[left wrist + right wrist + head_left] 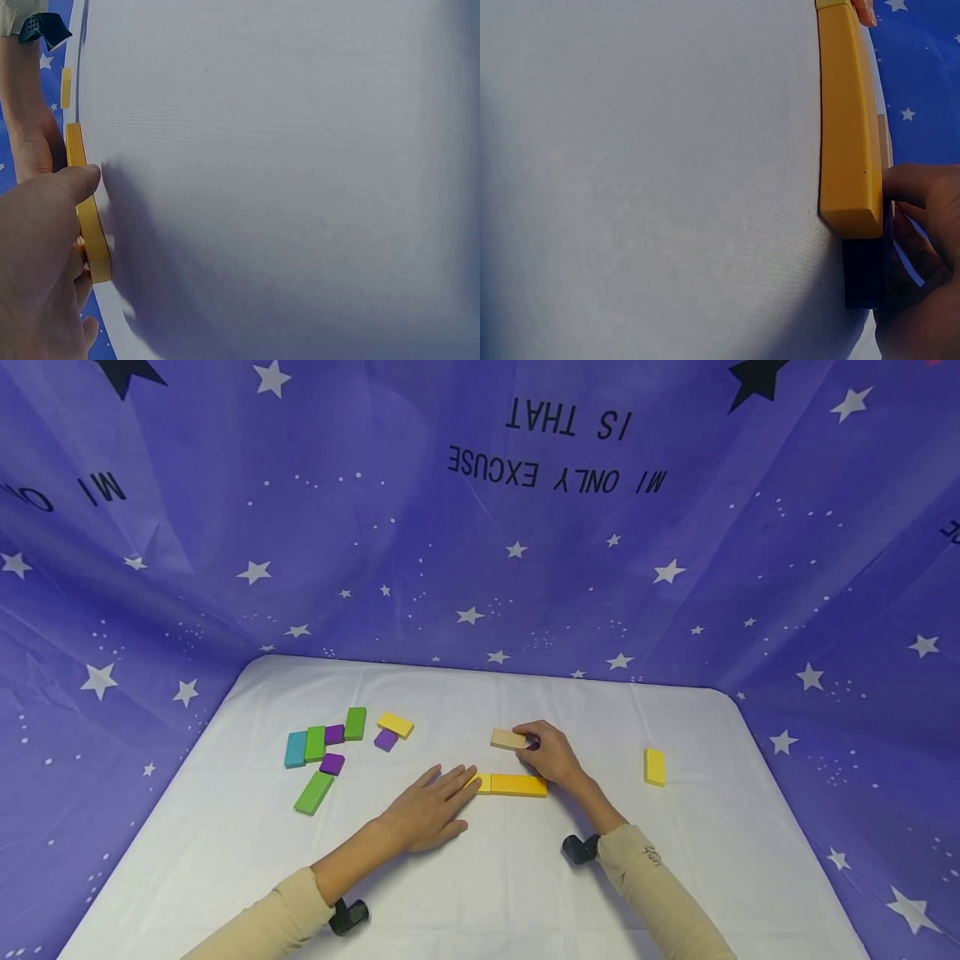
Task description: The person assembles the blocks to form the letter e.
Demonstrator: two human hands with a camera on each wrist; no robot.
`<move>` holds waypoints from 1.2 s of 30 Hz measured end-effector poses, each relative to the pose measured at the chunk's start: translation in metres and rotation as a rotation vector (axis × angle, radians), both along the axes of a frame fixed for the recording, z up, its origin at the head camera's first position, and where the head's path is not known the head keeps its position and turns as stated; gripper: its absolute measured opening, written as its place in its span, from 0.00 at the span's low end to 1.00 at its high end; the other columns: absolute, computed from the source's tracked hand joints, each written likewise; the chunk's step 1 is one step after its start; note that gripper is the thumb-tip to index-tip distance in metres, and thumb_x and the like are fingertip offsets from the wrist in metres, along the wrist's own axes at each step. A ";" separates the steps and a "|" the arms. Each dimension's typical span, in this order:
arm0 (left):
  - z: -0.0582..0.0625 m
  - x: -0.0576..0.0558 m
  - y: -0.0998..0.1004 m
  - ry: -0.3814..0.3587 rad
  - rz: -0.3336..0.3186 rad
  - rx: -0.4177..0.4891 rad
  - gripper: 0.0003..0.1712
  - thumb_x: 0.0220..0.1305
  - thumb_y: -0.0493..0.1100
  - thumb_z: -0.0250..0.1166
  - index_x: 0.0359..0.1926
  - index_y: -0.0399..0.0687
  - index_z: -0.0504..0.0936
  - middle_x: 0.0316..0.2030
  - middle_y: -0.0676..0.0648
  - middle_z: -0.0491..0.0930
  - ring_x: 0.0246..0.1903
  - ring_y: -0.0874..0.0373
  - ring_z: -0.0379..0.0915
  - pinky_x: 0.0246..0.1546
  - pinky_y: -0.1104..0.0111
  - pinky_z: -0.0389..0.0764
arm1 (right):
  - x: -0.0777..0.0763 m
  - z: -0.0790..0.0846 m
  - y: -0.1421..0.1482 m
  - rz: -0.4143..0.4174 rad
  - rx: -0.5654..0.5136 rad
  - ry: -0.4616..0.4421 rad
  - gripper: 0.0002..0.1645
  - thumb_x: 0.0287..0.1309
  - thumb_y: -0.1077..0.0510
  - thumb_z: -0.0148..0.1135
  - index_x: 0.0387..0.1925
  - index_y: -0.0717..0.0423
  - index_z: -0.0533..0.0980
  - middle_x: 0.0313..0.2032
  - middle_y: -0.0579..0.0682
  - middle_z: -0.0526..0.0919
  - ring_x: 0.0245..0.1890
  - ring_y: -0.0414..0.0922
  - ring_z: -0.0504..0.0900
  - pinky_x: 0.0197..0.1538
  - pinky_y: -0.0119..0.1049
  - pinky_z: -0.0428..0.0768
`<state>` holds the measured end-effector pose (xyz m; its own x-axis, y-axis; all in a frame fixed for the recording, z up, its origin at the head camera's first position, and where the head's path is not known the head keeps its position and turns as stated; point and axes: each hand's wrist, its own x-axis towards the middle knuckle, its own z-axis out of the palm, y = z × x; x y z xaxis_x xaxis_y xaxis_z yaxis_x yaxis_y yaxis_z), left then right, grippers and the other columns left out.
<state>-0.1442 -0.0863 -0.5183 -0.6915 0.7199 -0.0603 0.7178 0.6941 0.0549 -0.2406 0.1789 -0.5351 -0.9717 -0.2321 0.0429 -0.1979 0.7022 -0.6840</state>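
Observation:
My left hand [429,810] lies with straight fingers over the left end of a row, where its fingertips touch a yellow block [484,784]. A longer orange block [519,786] adjoins that block on the right. Behind the row, my right hand [553,756] pinches a small purple block [533,745] between thumb and forefinger. The purple block stands at the right end of a plain wooden block [507,739]. In the right wrist view, a dark block [862,274] shows in shadow past the orange block [847,120], partly hidden by the hand.
To the left lie several loose blocks: a blue block [296,750], green blocks such as the front one [313,792], purple blocks, and a yellow block [395,725]. Another yellow block [655,767] lies to the right. A starry purple cloth [420,543] hangs behind the white table [480,893].

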 end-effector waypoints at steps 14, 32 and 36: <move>0.000 0.000 0.000 0.001 -0.002 0.011 0.38 0.75 0.59 0.51 0.77 0.47 0.58 0.76 0.45 0.53 0.75 0.51 0.47 0.73 0.52 0.49 | 0.010 0.013 0.024 -0.033 -0.149 -0.008 0.24 0.63 0.58 0.68 0.60 0.54 0.77 0.59 0.55 0.76 0.57 0.53 0.76 0.60 0.50 0.76; -0.002 0.000 0.000 0.019 -0.003 0.008 0.38 0.75 0.60 0.51 0.77 0.47 0.58 0.76 0.45 0.53 0.74 0.52 0.47 0.73 0.52 0.50 | 0.053 0.039 0.139 -0.313 -0.157 0.144 0.21 0.63 0.59 0.67 0.56 0.64 0.78 0.56 0.63 0.77 0.57 0.60 0.75 0.59 0.55 0.72; -0.001 0.000 0.000 0.018 -0.005 0.004 0.38 0.75 0.60 0.51 0.77 0.47 0.58 0.76 0.45 0.53 0.74 0.51 0.47 0.73 0.52 0.50 | 0.061 0.035 0.159 -0.396 -0.128 0.103 0.26 0.63 0.58 0.67 0.59 0.66 0.75 0.59 0.66 0.73 0.59 0.62 0.71 0.61 0.57 0.70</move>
<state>-0.1440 -0.0863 -0.5197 -0.6890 0.7234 -0.0449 0.7220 0.6905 0.0442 -0.1792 0.3384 -0.4997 -0.9739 0.1712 0.1490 -0.0024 0.6487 -0.7610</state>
